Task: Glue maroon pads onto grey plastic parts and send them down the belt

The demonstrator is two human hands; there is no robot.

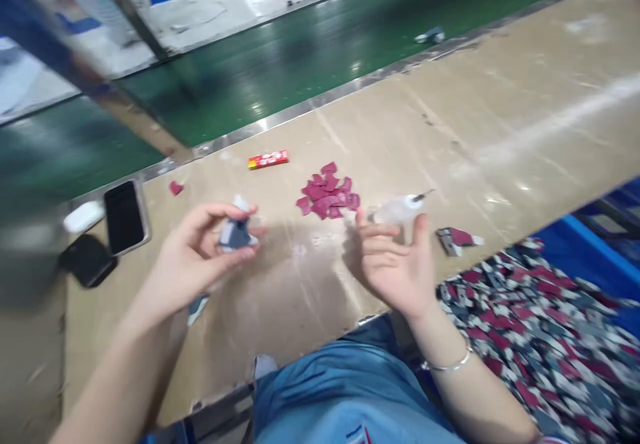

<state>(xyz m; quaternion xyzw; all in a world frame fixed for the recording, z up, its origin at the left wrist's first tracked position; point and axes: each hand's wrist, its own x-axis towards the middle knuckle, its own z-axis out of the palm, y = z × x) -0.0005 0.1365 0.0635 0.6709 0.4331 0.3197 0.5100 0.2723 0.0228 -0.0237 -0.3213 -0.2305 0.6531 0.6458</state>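
My left hand (pixel 195 251) is over the left part of the table, its fingers pinching a small grey and white cut piece (pixel 235 234). Palm turned up, my right hand (pixel 397 264) holds a translucent squeeze bottle (pixel 395 211) with a thin dark needle tip pointing right; blur softens its outline. Between the two hands, a bit farther off, lies a loose pile of dark red cut pieces (pixel 327 194). Another grey piece (pixel 198 307) shows partly beneath my left wrist. To the right of my right hand rests a red, grey and white piece (pixel 457 239).
A red and yellow small box (pixel 269 159) and a lone red piece (pixel 175 188) lie farther back. At left are a phone (pixel 125 217), a white case (pixel 84 217) and a black item (pixel 89 259). A blue bin (pixel 590 247) full of pieces stands right. Beyond runs a green belt (pixel 300 51).
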